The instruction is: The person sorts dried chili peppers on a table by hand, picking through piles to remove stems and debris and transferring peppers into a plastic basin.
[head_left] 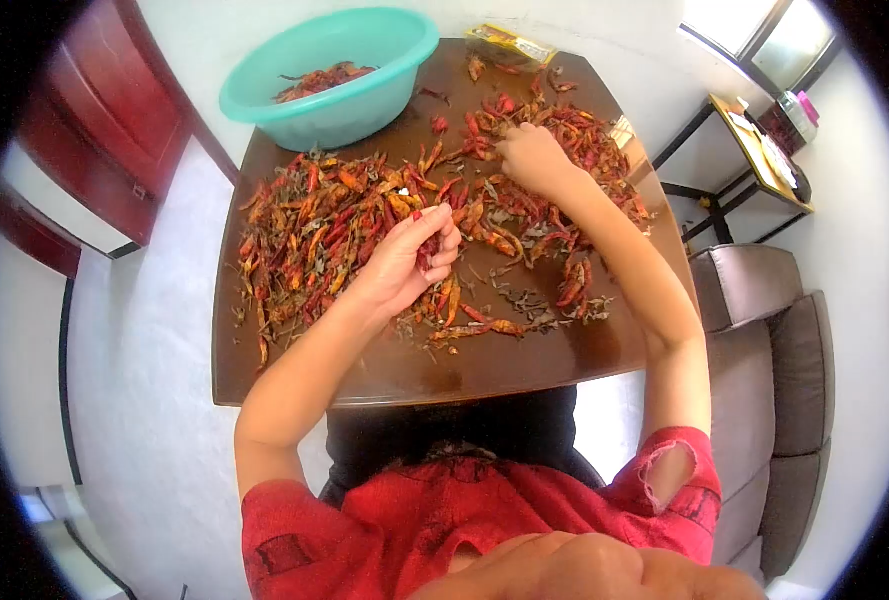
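Observation:
Dried red chili peppers (329,215) cover much of the brown table in two loose heaps, mixed with withered leaves. My left hand (414,255) is palm up over the left heap, its fingers curled round a few dried chilies (427,250). Over at the right heap (599,150), my right hand (536,160) is down among the peppers with its fingers bent. Its fingertips are partly hidden, so what they pinch does not show.
At the table's back left stands a turquoise basin (354,115) with some chilies inside. A yellow box (509,45) lies at the back edge. To the right are a grey sofa (749,290) and a small side table (764,160). A red door (114,100) is at the left.

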Tool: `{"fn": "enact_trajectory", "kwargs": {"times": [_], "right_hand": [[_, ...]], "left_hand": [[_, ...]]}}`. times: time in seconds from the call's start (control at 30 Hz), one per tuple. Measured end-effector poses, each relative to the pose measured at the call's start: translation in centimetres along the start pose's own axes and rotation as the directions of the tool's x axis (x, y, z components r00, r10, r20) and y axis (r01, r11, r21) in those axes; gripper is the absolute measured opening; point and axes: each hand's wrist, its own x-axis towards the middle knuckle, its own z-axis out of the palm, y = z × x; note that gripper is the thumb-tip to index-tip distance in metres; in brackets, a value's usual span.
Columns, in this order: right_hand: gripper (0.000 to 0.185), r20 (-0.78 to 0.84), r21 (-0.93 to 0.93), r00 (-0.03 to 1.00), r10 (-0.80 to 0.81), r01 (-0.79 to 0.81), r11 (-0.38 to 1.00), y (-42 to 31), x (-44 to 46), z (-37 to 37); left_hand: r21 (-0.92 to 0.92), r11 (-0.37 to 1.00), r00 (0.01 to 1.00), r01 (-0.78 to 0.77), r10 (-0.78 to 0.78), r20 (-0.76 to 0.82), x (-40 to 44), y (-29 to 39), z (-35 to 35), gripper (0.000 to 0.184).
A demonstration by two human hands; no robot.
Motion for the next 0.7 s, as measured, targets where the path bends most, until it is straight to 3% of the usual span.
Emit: {"fn": "enact_trajectory", "kwargs": {"times": [0.07, 0.1, 0.13, 0.17, 0.2, 0.23, 0.27, 0.3, 0.4, 0.5, 0.57, 0.7], "right_hand": [[0.012, -0.262, 0.318, 0.951, 0.164, -0.075, 0.945, 0.8, -1.0, 0.0], [0.012, -0.264, 0.314, 0.951, 0.161, -0.073, 0.947, 0.9, -1.8, -0.9], [0.014, -0.113, 0.719, 0.956, 0.271, -0.109, 0.687, 0.5, -3.1, -2.5], [0.016, 0.074, 0.952, 0.952, 0.297, -0.156, 0.264, -0.1, -4.4, -4.1], [0.016, 0.074, 0.953, 0.953, 0.295, -0.155, 0.261, -1.3, -5.6, -5.4], [0.018, 0.208, 0.965, 0.954, 0.217, -0.164, -0.206, -3.0, -6.9, -6.6], [0.020, 0.291, 0.758, 0.953, 0.083, -0.177, -0.628, -4.4, -7.8, -7.4], [0.020, 0.276, 0.690, 0.961, 0.008, -0.192, -0.698, -5.5, -8.3, -7.5], [0.021, 0.265, 0.692, 0.959, -0.100, -0.261, -0.673, -8.1, -8.8, -8.7], [0.022, 0.340, 0.679, 0.934, -0.107, -0.323, -0.659, -9.3, -8.5, -8.4], [0.022, 0.358, 0.777, 0.926, -0.122, -0.368, -0.511, -9.5, -8.6, -7.4], [0.024, 0.375, 0.716, 0.927, 0.002, -0.288, -0.636, -9.3, -8.8, -8.3]], "left_hand": [[0.001, 1.000, 1.000, -0.009, 0.009, 0.007, -0.1, 0.1, 0.1, 0.024], [0.012, 1.000, 1.000, 0.001, -0.001, 0.008, -0.1, 0.2, 0.1, 0.022], [0.024, 1.000, 1.000, 0.011, -0.012, 0.007, -0.1, 0.2, 0.1, 0.021], [0.023, 1.000, 1.000, 0.010, -0.010, 0.005, -0.2, 0.3, 0.4, 0.021], [0.057, 0.998, 1.000, 0.013, -0.012, -0.010, -0.3, 0.5, 1.0, 0.023], [0.091, 0.996, 0.999, 0.018, -0.016, -0.028, -0.4, 0.4, 1.3, 0.027], [0.092, 0.996, 0.999, 0.021, -0.018, -0.036, -0.3, 0.3, 1.4, 0.027], [0.108, 0.994, 0.999, 0.002, 0.002, -0.032, -0.2, 0.1, 1.4, 0.030], [0.122, 0.992, 0.998, -0.019, 0.027, -0.062, -0.3, -0.1, 1.5, 0.032], [0.110, 0.993, 0.995, -0.033, 0.042, -0.086, -0.4, -0.1, 1.6, 0.026], [0.157, 0.986, 0.996, -0.058, 0.069, -0.060, -0.4, -0.2, 1.4, 0.022], [0.048, 0.995, 0.992, -0.083, 0.087, -0.094, -0.5, 0.2, 1.3, 0.020]]}}
